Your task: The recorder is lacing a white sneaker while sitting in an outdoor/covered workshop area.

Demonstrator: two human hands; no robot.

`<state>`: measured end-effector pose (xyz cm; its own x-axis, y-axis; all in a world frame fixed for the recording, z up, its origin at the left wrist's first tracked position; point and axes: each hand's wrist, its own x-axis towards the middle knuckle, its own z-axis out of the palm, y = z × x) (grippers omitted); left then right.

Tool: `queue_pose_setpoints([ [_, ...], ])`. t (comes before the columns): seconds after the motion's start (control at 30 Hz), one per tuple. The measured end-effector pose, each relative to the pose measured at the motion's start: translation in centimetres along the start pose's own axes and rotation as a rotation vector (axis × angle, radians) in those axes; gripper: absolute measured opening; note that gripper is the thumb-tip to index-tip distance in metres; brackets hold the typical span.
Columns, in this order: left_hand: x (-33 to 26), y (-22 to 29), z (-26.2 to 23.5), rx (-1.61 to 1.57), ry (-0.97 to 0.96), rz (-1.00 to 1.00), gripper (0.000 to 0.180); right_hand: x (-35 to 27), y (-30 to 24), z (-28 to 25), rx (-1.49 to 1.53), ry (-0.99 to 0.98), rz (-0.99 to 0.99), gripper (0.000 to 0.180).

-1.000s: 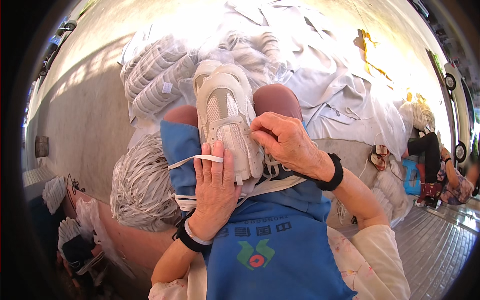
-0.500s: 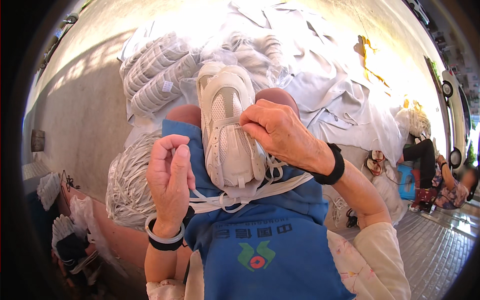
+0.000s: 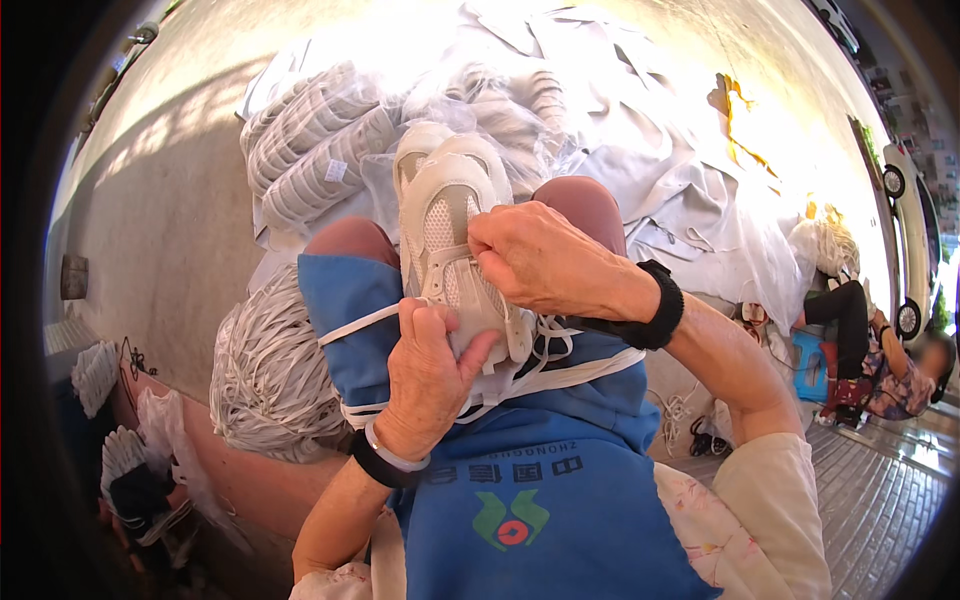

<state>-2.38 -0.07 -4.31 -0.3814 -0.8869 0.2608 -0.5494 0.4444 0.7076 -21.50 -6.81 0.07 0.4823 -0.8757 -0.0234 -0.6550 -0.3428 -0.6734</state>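
Observation:
An off-white mesh sneaker [image 3: 452, 205] rests between my knees, toe pointing away. Its tongue and eyelet rows face me, and a flat white shoelace [image 3: 455, 254] crosses the throat. Over the right eyelet row, my right hand [image 3: 555, 262] is closed with fingertips pinched on the lace, whose end they hide. Lower down, my left hand [image 3: 425, 372] grips the left eyelet edge, its thumb over the tongue. From there a lace strand stretches left across my blue apron [image 3: 540, 480]. More loose white laces lie across my lap beneath both hands.
A large bundle of white laces [image 3: 270, 370] sits left of my lap. Beyond my knees, stacked pale shoe parts [image 3: 320, 150] lie in clear plastic on a white sheet [image 3: 640, 190]. At far right, a person [image 3: 890, 370] sits by a blue stool [image 3: 810, 365].
My left hand has moved right and down onto the sneaker's left eyelet edge, closing there. A lace strand now stretches out to the left. My knees have spread apart.

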Motion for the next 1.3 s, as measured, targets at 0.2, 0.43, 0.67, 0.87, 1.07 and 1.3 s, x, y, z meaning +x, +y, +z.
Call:
queue_pose_setpoints([
  [0.2,0.3,-0.2,-0.1,0.000,0.019,0.015,0.043,-0.6,0.1,0.9,0.313,0.085,0.097,0.012],
  [0.43,1.8,-2.0,-2.9,-0.595,-0.066,-0.442,0.029,-0.7,-0.1,1.1,0.393,0.185,0.155,0.007],
  [0.67,5.3,-0.5,-3.8,-0.589,-0.261,-0.664,0.019,-1.1,-0.2,1.2,0.257,0.280,0.047,0.005],
  [0.87,4.9,-0.8,-2.1,-0.594,-0.209,-0.577,0.021,-0.6,-0.5,2.7,0.272,0.371,0.060,0.006],
  [1.07,4.6,-1.2,-2.2,-0.563,-0.189,-0.546,0.019,-1.2,-0.7,1.9,0.219,0.326,0.026,0.008],
  [1.3,5.3,-1.6,-2.0,-0.229,0.020,0.022,0.016,-3.1,-1.5,1.7,0.107,0.388,0.117,0.013],
])
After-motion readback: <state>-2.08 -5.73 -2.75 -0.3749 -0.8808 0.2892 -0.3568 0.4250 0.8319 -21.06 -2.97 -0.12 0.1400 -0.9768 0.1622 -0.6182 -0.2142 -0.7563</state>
